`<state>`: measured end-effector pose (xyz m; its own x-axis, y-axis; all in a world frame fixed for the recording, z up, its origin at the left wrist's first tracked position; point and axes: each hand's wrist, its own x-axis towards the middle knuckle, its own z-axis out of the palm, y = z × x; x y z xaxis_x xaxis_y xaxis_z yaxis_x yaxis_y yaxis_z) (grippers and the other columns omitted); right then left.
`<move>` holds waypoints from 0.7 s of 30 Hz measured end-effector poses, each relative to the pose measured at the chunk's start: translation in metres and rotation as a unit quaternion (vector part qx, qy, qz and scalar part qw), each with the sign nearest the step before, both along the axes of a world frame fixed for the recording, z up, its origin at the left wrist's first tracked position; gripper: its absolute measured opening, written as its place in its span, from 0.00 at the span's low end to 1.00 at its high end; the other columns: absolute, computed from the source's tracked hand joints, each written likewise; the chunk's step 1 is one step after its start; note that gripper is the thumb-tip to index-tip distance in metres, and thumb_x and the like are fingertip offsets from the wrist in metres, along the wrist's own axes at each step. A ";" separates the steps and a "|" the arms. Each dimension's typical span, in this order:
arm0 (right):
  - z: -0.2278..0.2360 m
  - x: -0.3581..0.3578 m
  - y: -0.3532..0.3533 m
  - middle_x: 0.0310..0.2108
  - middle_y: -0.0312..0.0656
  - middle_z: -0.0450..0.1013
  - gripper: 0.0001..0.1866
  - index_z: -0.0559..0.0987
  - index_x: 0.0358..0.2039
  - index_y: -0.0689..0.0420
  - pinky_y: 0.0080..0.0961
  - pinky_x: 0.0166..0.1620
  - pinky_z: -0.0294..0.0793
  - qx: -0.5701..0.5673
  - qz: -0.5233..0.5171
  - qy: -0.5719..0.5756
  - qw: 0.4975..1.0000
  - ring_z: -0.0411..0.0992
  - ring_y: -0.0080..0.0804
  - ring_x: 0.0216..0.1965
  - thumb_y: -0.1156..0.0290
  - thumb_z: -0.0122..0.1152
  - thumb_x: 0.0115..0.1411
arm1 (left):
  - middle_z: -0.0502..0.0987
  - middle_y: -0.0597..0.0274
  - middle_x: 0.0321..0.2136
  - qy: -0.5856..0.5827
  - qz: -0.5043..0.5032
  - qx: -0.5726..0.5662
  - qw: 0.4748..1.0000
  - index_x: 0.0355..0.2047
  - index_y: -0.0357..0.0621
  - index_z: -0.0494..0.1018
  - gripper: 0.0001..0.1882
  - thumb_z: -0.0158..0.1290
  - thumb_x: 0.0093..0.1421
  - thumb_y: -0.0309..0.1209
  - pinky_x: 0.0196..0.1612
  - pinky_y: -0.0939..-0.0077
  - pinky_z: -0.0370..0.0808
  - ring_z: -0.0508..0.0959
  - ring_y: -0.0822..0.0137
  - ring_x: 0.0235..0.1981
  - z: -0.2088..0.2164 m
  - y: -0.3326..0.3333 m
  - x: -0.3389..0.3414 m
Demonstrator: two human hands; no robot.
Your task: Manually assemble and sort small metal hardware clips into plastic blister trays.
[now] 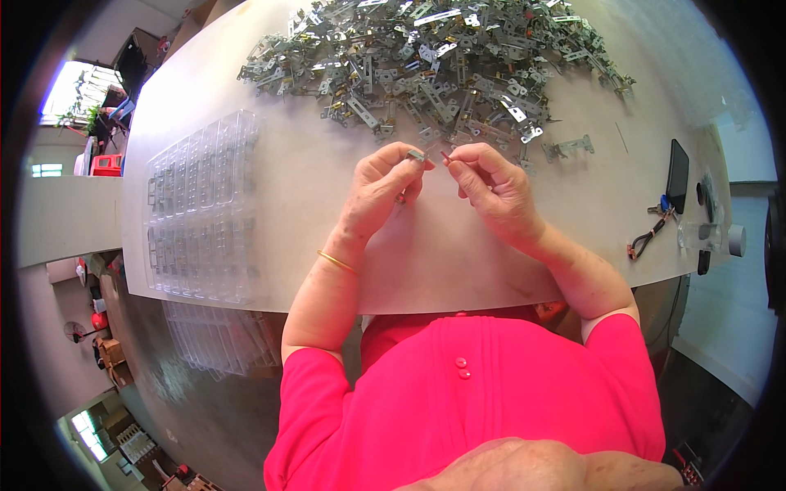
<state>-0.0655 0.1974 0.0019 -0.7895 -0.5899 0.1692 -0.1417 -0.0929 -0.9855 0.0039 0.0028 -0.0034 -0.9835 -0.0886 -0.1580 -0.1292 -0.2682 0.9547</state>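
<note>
Both hands meet above the bare middle of the white table (pixel 458 245), just in front of a large pile (pixel 434 57) of small grey metal brackets. The left hand (pixel 378 192) pinches a small grey metal part (pixel 417 155) between thumb and forefinger, its other fingers curled in; a thin gold bangle (pixel 336 262) circles that wrist. The right hand (pixel 494 192) grips a tiny dark red piece (pixel 445 155) at its fingertips, held just beside the metal part, the 2 nearly touching; whether they meet I cannot tell. 1 loose bracket (pixel 567 148) lies apart from the pile, to the right of the hands. At the table's left side sits a stack of clear plastic trays (pixel 201 204) with rows of compartments, and more clear trays (pixel 221 340) show below the table edge. Near the right edge lie a dark phone (pixel 677 174), keys (pixel 660 209) and a roll of tape (pixel 736 240). The person wears a bright pink top (pixel 475 393).
</note>
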 end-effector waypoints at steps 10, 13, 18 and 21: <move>0.000 -0.001 0.001 0.26 0.28 0.70 0.05 0.79 0.42 0.59 0.15 0.29 0.65 0.049 -0.006 0.028 0.998 0.63 0.11 0.27 0.74 0.60 0.68 | 0.72 0.70 0.21 0.004 -0.009 0.021 1.000 0.38 0.37 0.77 0.10 0.52 0.70 0.32 0.25 0.85 0.63 0.68 0.79 0.21 0.002 0.001 0.001; 0.000 -0.002 0.000 0.26 0.28 0.70 0.04 0.79 0.42 0.60 0.15 0.30 0.65 0.051 -0.012 0.044 0.998 0.62 0.12 0.27 0.74 0.61 0.68 | 0.71 0.72 0.21 0.022 -0.004 -0.018 1.000 0.38 0.37 0.77 0.10 0.52 0.70 0.32 0.25 0.85 0.63 0.68 0.80 0.21 0.003 0.002 0.001; 0.001 -0.003 0.001 0.26 0.30 0.71 0.04 0.79 0.41 0.60 0.16 0.30 0.66 0.062 -0.012 0.056 0.996 0.63 0.13 0.27 0.75 0.61 0.67 | 0.70 0.74 0.21 0.039 -0.004 -0.077 0.996 0.38 0.37 0.78 0.11 0.52 0.69 0.32 0.26 0.86 0.62 0.66 0.81 0.22 0.005 0.000 0.002; 0.000 -0.002 0.000 0.26 0.30 0.71 0.05 0.79 0.42 0.60 0.16 0.29 0.66 0.058 -0.013 0.064 0.996 0.63 0.13 0.27 0.75 0.61 0.67 | 0.69 0.74 0.21 0.040 -0.004 -0.086 0.996 0.38 0.36 0.78 0.10 0.52 0.69 0.31 0.26 0.86 0.61 0.65 0.82 0.22 0.006 0.000 0.003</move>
